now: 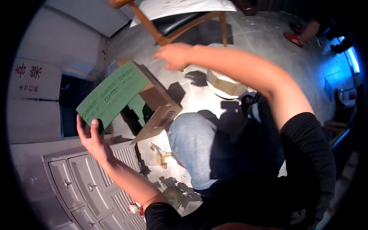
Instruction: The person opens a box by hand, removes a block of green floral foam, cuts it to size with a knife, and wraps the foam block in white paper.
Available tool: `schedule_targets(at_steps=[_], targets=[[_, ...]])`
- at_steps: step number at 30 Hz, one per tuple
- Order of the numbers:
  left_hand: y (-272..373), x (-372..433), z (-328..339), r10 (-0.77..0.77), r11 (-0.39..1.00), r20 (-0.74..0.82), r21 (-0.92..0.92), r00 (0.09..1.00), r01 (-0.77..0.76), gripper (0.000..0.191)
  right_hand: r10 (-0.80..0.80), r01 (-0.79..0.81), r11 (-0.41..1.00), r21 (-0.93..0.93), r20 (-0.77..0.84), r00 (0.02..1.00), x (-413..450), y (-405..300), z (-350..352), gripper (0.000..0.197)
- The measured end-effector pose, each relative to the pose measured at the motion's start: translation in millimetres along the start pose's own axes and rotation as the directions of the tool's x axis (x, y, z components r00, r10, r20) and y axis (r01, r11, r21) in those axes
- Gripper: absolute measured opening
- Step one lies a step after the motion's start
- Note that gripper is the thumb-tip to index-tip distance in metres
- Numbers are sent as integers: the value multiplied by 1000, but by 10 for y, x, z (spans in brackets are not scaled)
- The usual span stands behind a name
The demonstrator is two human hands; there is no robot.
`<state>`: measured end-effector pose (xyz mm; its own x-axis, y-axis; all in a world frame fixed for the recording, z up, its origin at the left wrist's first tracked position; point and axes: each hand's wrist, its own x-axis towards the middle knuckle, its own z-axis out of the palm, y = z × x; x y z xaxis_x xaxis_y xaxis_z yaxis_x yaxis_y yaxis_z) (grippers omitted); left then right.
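My left hand (96,145) grips the lower left corner of a green printed cardboard panel (113,93), thumb on the near face. The panel is tilted over an open brown cardboard box (161,97), hiding part of it. Another green piece (139,107) shows at the box opening; whether it joins the panel cannot be told. One box flap (156,123) with dark printed marks sticks out towards my knee. My right hand (176,56) is blurred, reaching across above the floor beyond the box. Its thumb looks apart from the fingers, and nothing shows in it.
A wooden chair (184,28) with a dark seat stands ahead, near a white sheet (184,7). A round whitish container (225,86) sits under my right forearm. Drawers (89,187) line the left. Tape-like scraps (161,156) and flowers (133,208) are nearby. Another person's red shoe (293,39) appears right.
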<state>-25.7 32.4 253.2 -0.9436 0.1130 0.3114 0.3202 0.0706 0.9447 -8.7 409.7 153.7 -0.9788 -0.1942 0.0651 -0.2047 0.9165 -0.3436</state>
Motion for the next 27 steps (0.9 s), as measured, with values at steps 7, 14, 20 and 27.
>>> schedule_targets(at_steps=[7, 14, 20, 27], targets=[[-669, -538, 1605, -354, 875, 407, -173, 842, 451, 59, 701, -639, 360, 680, 255, 666, -2145, 1187, -297, 83], [-1091, -1181, 2925, -366, 703, 728, -192, 580, 684, 53, 466, -430, -112, 896, 430, 774, -3329, 1170, -166, 89], [-1733, -1407, 2569, -240, 960, 688, 63, 685, 272, 77, 609, -99, -350, 931, 307, 731, -3852, 1559, 456, 46], [-3223, -2507, 152, -661, 736, 212, 367, 720, 568, 59, 881, 377, -465, 801, 380, 281, -5246, 1792, 1595, 37]])
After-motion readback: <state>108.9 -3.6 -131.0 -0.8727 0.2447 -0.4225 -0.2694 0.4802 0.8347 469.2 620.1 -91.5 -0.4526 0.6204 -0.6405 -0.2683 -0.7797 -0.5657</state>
